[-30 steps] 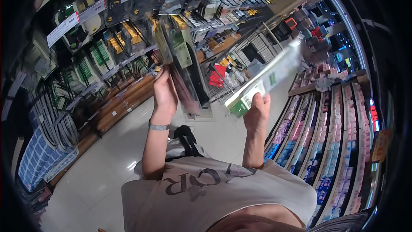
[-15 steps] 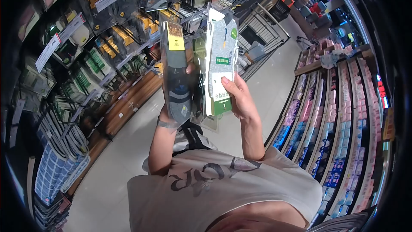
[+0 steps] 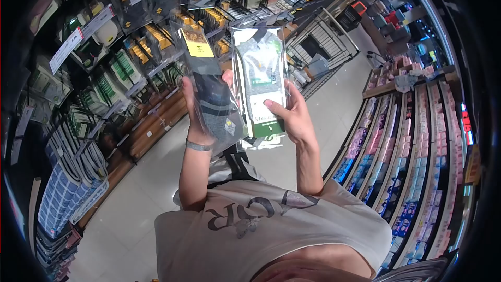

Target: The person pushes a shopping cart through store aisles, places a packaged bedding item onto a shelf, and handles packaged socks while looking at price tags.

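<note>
Side by side, and both gripped!

Here's the left hand (image 3: 196, 117), fingers wrapped round the edges of the dark sock pack (image 3: 211, 91), which leans at a tilt. Just beside it, the right hand (image 3: 298, 119) clamps the grey sock pack (image 3: 261, 65), thumb pressed across its white label (image 3: 258, 99), glare bouncing off the front! Both packs are up above the pale floor (image 3: 130, 193), a shopping cart (image 3: 332, 45) beyond.

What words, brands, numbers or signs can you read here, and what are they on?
"OR", apparently, upside down: shirt; other lettering uncertain.
Too small to read: yellow label on the dark sock package.
Glare-washed or too small: print on the grey sock package.
Too blurred: shelf price tags, red lit sign.
</note>
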`<state>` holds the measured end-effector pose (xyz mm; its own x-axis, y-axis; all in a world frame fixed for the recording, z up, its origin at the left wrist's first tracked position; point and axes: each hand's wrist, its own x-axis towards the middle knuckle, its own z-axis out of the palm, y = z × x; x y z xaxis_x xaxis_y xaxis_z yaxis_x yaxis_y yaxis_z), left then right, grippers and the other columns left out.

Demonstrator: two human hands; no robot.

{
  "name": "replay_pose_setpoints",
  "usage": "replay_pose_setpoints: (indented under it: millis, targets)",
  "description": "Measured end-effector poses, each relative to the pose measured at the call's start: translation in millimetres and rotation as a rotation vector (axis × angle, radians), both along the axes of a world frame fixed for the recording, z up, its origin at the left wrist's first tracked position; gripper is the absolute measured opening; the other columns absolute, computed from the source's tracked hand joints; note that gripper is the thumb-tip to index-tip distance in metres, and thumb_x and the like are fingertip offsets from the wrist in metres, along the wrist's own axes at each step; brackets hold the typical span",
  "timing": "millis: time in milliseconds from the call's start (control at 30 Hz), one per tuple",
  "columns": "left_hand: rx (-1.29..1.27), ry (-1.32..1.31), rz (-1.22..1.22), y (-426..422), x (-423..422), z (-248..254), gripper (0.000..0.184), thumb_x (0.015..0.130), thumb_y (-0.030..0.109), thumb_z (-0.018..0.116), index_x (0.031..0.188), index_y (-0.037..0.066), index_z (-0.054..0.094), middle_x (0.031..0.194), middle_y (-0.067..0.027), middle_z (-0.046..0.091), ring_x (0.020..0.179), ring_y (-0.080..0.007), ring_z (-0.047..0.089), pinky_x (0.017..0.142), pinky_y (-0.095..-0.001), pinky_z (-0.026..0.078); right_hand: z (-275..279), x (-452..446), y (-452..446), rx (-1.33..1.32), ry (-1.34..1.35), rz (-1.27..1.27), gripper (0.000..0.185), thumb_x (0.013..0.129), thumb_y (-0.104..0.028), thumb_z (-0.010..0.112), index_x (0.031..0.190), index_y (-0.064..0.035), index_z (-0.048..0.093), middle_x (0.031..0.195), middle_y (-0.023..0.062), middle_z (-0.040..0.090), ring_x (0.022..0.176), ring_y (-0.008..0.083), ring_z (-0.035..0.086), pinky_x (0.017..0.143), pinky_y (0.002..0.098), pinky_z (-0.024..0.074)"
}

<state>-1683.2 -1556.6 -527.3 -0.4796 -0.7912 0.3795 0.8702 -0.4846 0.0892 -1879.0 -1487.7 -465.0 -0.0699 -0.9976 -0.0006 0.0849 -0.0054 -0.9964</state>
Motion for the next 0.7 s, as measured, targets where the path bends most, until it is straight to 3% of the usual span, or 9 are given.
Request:
replay_pose_setpoints:
  millis: [133,233,333,367,467,567,633,667,700]
  targets:
    - [-0.036,-0.181,0.131,3,9,12,0.081,0.086,0.087,0.042,0.103,0.009,0.056,0.147,-0.0211,0.045,0.145,-0.0354,0.034,0.11,-0.0597,0.038,-10,-23,-5,0.037,-0.069,-0.031,0.059,0.089,0.001,0.074,0.141,0.004,0.045,0.122,0.0153,0.068,0.106,0.0181,0.068,0.092,0.0321,0.0553]
    - [-0.008,-0.155,0.115,-5,14,2,0.083,0.084,0.089,0.041,0.099,0.009,0.058,0.159,-0.0262,0.032,0.153,-0.043,0.016,0.116,-0.0733,0.019,-21,-83,-37,0.078,-0.14,-0.132,0.047,0.093,-0.002,0.069,0.136,0.0044,0.05,0.119,0.0168,0.07,0.102,0.023,0.071,0.089,0.0349,0.0597]
    - [-0.006,-0.091,-0.013,-3,10,1,0.086,0.082,0.091,0.04,0.096,0.008,0.058,0.15,-0.0252,0.042,0.148,-0.0425,0.028,0.116,-0.0729,0.022,-44,-182,-109,0.006,-0.18,-0.3,0.038,0.097,-0.01,0.066,0.129,0.0069,0.055,0.118,0.0189,0.068,0.096,0.0234,0.072,0.083,0.0376,0.0609]
    - [-0.023,-0.069,-0.068,-3,5,-1,0.087,0.082,0.091,0.04,0.096,0.008,0.058,0.148,-0.0249,0.044,0.147,-0.0428,0.03,0.116,-0.0731,0.022,-69,-230,-140,-0.062,-0.158,-0.366,0.063,0.093,-0.025,0.074,0.138,0.0088,0.044,0.118,0.0196,0.066,0.095,0.0245,0.07,0.083,0.0366,0.0597]
    - [0.021,-0.023,-0.231,5,-12,-10,0.087,0.082,0.092,0.041,0.094,0.007,0.057,0.135,-0.0228,0.05,0.132,-0.0387,0.045,0.11,-0.0629,0.036,-136,-300,-168,0.115,0.321,-0.904,0.074,0.084,-0.048,0.08,0.125,0.0071,0.052,0.115,0.0131,0.064,0.098,0.0205,0.064,0.084,0.0355,0.0544]
    - [0.039,0.046,-0.357,7,-24,0,0.086,0.081,0.089,0.048,0.097,0.005,0.054,0.124,-0.0192,0.049,0.104,-0.0267,0.049,0.085,-0.0391,0.044,-110,-190,-117,0.031,0.215,-0.289,0.076,0.096,-0.04,0.068,0.147,0.0058,0.037,0.13,0.0188,0.06,0.118,0.0226,0.059,0.098,0.0371,0.0505]
    - [0.103,0.184,-0.517,15,-30,6,0.084,0.081,0.084,0.057,0.099,0.003,0.05,0.116,-0.0165,0.045,0.095,-0.0214,0.044,0.076,-0.0307,0.04,-52,-82,-66,0.175,-0.084,0.172,0.053,0.101,-0.034,0.062,0.137,0.0026,0.051,0.133,0.016,0.06,0.12,0.0237,0.06,0.103,0.0398,0.049]
    - [0.026,0.132,-0.515,10,-40,1,0.082,0.083,0.082,0.057,0.1,0.003,0.046,0.105,-0.0131,0.042,0.082,-0.0173,0.034,0.065,-0.0295,0.03,-41,-48,-52,0.124,-0.15,0.21,0.05,0.1,-0.034,0.063,0.134,0.0013,0.054,0.122,0.0145,0.064,0.11,0.0206,0.065,0.095,0.036,0.0538]
    - [-0.066,0.307,-0.585,7,-54,-13,0.096,0.084,0.085,0.05,0.119,-0.004,0.048,0.122,-0.0203,0.047,0.095,-0.0234,0.047,0.074,-0.0333,0.041,-31,-28,-41,0.07,-0.216,0.24,0.047,0.1,-0.035,0.065,0.13,0.0,0.056,0.11,0.013,0.069,0.099,0.0176,0.07,0.086,0.0321,0.0585]
